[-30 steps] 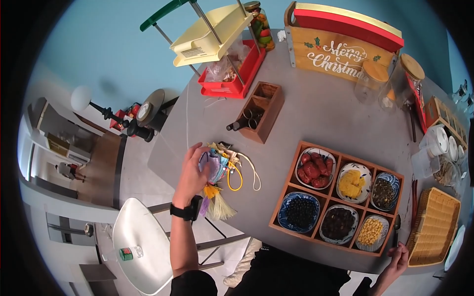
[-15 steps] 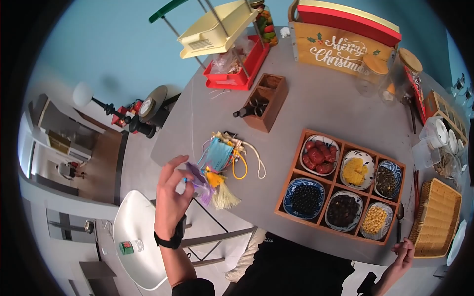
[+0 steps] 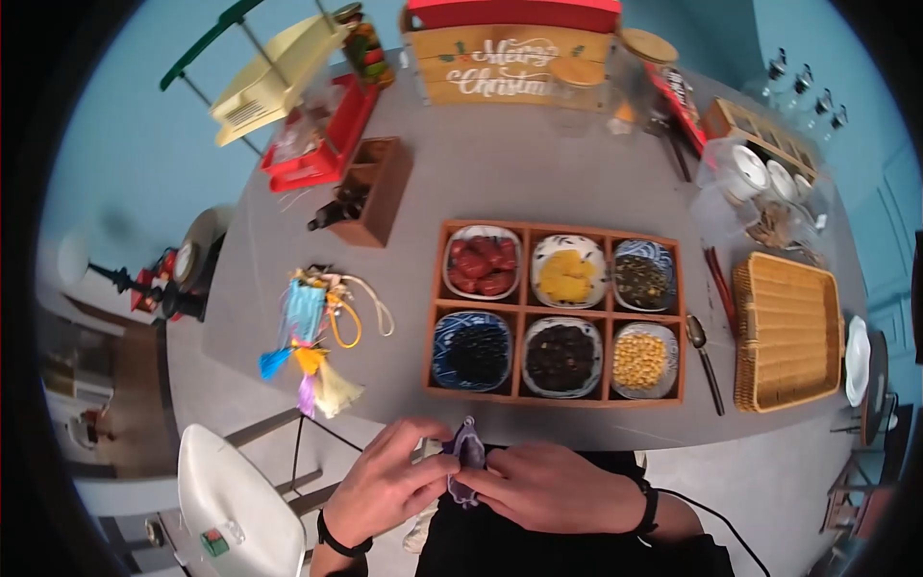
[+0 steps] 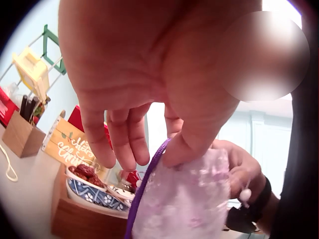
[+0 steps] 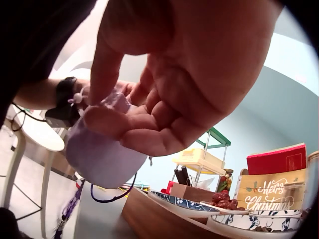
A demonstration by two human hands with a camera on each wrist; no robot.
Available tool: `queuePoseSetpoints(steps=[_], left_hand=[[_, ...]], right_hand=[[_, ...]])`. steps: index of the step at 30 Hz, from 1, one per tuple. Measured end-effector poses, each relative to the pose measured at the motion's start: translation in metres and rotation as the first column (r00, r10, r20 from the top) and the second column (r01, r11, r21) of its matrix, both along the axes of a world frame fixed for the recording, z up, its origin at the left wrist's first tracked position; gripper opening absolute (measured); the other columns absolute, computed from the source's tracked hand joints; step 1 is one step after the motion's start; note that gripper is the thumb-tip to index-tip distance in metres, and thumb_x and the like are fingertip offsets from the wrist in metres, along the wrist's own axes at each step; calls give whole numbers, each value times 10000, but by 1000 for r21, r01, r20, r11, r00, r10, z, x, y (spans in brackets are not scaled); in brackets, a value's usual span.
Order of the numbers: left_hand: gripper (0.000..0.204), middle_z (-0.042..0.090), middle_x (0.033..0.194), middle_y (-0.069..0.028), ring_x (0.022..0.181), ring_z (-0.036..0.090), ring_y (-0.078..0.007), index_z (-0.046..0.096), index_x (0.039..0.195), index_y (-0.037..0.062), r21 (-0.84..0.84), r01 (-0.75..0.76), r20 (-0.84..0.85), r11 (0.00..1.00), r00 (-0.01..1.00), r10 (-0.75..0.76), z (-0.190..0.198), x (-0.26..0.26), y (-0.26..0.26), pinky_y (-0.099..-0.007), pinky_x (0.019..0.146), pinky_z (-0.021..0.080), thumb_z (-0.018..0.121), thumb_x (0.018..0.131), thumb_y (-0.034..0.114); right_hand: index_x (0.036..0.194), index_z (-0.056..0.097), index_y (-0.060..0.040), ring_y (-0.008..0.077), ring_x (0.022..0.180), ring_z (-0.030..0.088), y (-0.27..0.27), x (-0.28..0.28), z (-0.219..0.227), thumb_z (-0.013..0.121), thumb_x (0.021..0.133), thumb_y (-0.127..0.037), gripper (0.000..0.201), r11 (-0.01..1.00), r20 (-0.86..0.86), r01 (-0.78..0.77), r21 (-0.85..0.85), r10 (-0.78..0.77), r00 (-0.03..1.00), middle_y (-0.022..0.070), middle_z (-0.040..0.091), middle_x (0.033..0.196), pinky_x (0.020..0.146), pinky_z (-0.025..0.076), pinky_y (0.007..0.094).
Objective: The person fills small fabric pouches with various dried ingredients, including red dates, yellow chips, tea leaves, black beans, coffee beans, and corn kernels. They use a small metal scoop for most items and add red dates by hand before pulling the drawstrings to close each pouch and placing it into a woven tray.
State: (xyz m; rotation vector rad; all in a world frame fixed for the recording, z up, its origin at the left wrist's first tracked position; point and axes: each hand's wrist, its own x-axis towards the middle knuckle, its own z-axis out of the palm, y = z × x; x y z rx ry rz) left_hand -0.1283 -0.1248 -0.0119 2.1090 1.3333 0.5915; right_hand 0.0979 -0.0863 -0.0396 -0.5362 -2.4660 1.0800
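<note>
A small lavender fabric pouch (image 3: 468, 450) is held in front of the body, just off the table's near edge. My left hand (image 3: 392, 483) pinches one side of its top between thumb and fingers. The right hand (image 3: 560, 489) pinches the opposite side. In the left wrist view a purple cord (image 4: 145, 191) runs along the pouch (image 4: 187, 199), whose cloth has a pale pattern. Seen from the right wrist, the rounded lower part of the pouch (image 5: 102, 157) hangs below the fingers. Other colourful pouches with tassels (image 3: 308, 310) lie on the table at the left.
A divided wooden tray (image 3: 556, 396) with bowls of dried foods stands close ahead of the hands. To its right lie a spoon (image 3: 705, 361) and a wicker basket (image 3: 788, 332). A white chair (image 3: 236, 500) is at the lower left, and a Christmas crate (image 3: 510, 72) stands at the back.
The left hand has carried the lavender pouch from the pile at the left to in front of the body. The right hand has come in from beside the spoon and pinches it too.
</note>
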Motion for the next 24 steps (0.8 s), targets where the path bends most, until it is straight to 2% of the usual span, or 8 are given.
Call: queuePoseSetpoints(steps=[2, 10, 14, 16, 18, 19, 22, 24], left_hand=[[222, 591, 1029, -97, 906, 601, -301, 642, 884, 67, -7, 8, 40, 1000, 999, -7, -9, 4, 1, -394, 779, 505, 716, 685, 2], [236, 621, 844, -112, 770, 610, -321, 605, 838, 51, -70, -119, 177, 990, 976, 130, -37, 22, -1, -390, 697, 504, 674, 641, -57], [325, 582, 1055, -172, 889, 604, -321, 678, 941, 74, -77, -139, 94, 987, 985, 146, -30, 25, -4, -390, 750, 512, 692, 640, -46], [492, 550, 1180, -203, 1044, 580, -329, 632, 1119, 60, -119, -101, 87, 988, 990, 112, -31, 20, -3, -398, 877, 486, 654, 643, -62], [650, 536, 1256, -218, 1176, 529, -342, 491, 1283, 5, -150, -211, 470, 966, 844, 257, -34, 24, -3, -420, 1022, 399, 605, 647, -67], [774, 502, 1327, -231, 1251, 485, -344, 339, 1377, -38, -194, -86, 465, 977, 869, 169, -37, 19, -2, -438, 1095, 320, 561, 636, -61], [979, 466, 1377, -233, 1303, 444, -336, 278, 1442, -3, -395, 242, 777, 886, 602, 182, -58, 21, 6, -438, 1108, 305, 845, 656, 131], [1222, 429, 1406, -239, 1310, 437, -334, 247, 1473, 32, -348, 318, 816, 882, 565, 118, -77, 29, 7, -438, 1112, 306, 962, 523, 311]], right_hand=[[1058, 551, -25, 278, 736, 609, -2, 5, -6, 605, 822, -99, 253, 999, 165, 0, 42, -7, 986, 105, 560, 879, 666, 474, 371], [935, 546, -26, 255, 806, 582, 6, 38, -2, 602, 772, -90, 183, 994, 229, 94, 49, -103, 968, 92, 531, 857, 722, 457, 369], [921, 541, -31, 241, 870, 556, 10, 37, -1, 611, 760, -97, 188, 999, 170, 27, 48, -35, 985, 95, 529, 911, 761, 434, 356], [920, 540, -34, 240, 877, 553, 11, 39, 0, 606, 763, -99, 182, 999, 180, -13, 50, 3, 984, 97, 528, 924, 766, 428, 353], [919, 540, -37, 239, 885, 550, 14, 34, 3, 601, 766, -101, 176, 996, 152, -81, 39, 74, 986, 99, 527, 936, 770, 422, 350], [937, 538, -53, 228, 872, 552, 16, 37, 9, 614, 742, -108, 216, 996, 166, -70, 53, 61, 984, 81, 516, 909, 755, 422, 341], [942, 545, -78, 210, 846, 552, 15, 41, 19, 631, 713, -126, 249, 997, 201, -54, 63, 41, 979, 49, 501, 865, 745, 422, 333], [906, 560, -82, 202, 826, 553, 16, 44, 23, 632, 710, -129, 215, 993, 288, -25, 114, -9, 958, 38, 506, 847, 739, 423, 326]])
